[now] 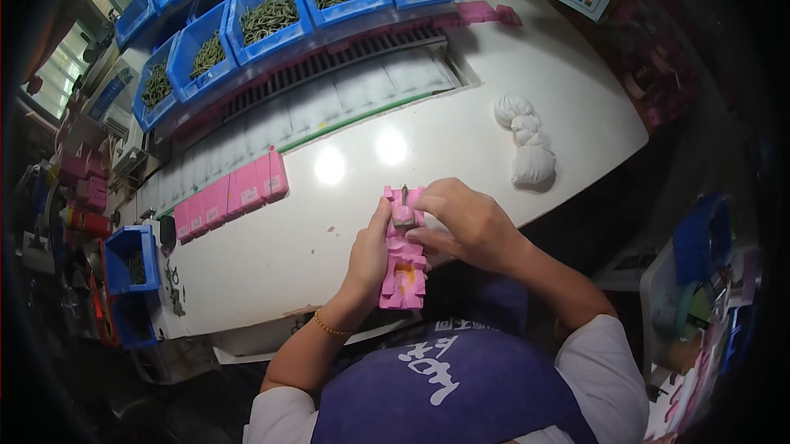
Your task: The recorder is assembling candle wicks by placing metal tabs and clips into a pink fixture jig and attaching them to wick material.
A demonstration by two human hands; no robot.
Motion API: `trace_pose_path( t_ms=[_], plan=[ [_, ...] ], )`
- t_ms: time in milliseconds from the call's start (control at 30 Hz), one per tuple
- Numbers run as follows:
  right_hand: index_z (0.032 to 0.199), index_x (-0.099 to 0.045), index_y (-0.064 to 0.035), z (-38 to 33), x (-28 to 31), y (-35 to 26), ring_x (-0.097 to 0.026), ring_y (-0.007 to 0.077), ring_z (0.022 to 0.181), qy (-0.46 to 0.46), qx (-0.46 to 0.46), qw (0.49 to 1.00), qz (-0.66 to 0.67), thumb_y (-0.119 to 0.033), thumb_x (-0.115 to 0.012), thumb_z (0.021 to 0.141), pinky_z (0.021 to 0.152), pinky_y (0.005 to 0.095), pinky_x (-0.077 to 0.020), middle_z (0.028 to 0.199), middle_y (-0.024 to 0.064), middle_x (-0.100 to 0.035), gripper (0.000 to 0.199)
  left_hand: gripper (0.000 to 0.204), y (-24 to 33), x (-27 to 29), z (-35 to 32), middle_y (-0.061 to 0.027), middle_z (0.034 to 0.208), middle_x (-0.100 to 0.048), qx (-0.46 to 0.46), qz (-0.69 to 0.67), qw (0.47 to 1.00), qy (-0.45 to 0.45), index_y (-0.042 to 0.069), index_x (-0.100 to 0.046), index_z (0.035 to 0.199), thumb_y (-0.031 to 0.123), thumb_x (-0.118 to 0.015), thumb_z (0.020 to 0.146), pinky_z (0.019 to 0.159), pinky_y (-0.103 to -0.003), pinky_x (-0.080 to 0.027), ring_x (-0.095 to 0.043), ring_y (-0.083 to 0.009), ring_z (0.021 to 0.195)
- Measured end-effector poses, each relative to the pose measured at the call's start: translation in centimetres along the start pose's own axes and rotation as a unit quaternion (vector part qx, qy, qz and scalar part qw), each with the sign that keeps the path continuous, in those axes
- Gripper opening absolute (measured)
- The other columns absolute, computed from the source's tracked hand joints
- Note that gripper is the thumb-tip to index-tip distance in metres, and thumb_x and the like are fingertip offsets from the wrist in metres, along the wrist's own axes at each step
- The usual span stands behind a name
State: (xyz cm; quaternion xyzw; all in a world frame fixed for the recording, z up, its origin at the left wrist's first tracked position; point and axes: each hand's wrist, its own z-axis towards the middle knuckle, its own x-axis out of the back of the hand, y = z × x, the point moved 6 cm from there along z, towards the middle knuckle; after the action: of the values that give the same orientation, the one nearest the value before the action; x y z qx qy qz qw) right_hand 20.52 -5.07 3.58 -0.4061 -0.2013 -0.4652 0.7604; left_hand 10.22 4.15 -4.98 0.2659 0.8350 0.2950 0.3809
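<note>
The pink mold block is in front of the person's tummy, by the near edge of the counter. Its top end is over the counter and its low end pokes past the edge, toward the purple apron. I can't tell if it touches the counter.

The block looks light, so one hand should be able to carry it. It seems a bit soft and bendy, like rubber, and probably not slippery. The sides have bumps and notches, so the long flat sides look like the best place to hold. The small grey-green piece sits in the top half. It looks thin at the far end, so it could snap, and a soft pinch on its fat part seems safer than a tug on the thin bit. A yellow patch marks the hollow in the low half.

The left hand has its grip closed on the block's left side, with the thumb lying up along it. So the block is just to the right of that palm. The right hand comes in from the other side. Its grip is partly curled, finger above and thumb below, with a gap between. The grey-green piece is just left of those fingertips. I can't tell if they pinch it or only touch the block's edge.
</note>
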Motion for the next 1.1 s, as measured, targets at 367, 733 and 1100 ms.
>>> trace_pose_path(
  t_ms=[367,733,1100],
  plan=[
    [0.087,-0.058,-0.0082,-0.3,-0.6,0.0,-0.064,0.0266,0.085,-0.039,0.154,0.977,-0.145,-0.017,-0.068,0.074,0.067,0.0342,-0.0563,0.081,0.0077,-0.057,0.019,0.059,0.4,-0.1,1.1,-0.0100,0.088,-0.070,-0.029,0.035,0.999,0.028,-0.002,-0.065,0.109,0.048,-0.035,0.107,0.067,-0.029,-0.057,-0.069,-0.0154,0.073],
    [0.068,-0.045,-0.0093,-1.0,-1.4,-0.4,-0.070,0.0303,0.077,-0.061,0.251,0.934,-0.246,-0.011,-0.068,0.083,0.063,0.0334,-0.0576,0.063,0.0061,-0.049,0.028,0.059,1.2,-0.2,1.4,-0.0092,0.082,-0.069,-0.053,0.138,0.984,0.095,-0.004,-0.070,0.097,0.045,-0.036,0.106,0.068,-0.029,-0.052,-0.063,-0.0122,0.072],
    [0.070,-0.044,-0.0093,-1.1,-1.7,0.7,-0.061,0.0234,0.062,-0.047,0.294,0.935,-0.190,-0.006,-0.065,0.081,0.057,0.0333,-0.0535,0.061,0.0045,-0.043,0.024,0.053,1.1,0.1,2.0,-0.0069,0.088,-0.069,-0.050,0.181,0.977,0.098,0.000,-0.068,0.105,0.042,-0.036,0.107,0.072,-0.027,-0.052,-0.064,-0.0108,0.077]
  ],
)
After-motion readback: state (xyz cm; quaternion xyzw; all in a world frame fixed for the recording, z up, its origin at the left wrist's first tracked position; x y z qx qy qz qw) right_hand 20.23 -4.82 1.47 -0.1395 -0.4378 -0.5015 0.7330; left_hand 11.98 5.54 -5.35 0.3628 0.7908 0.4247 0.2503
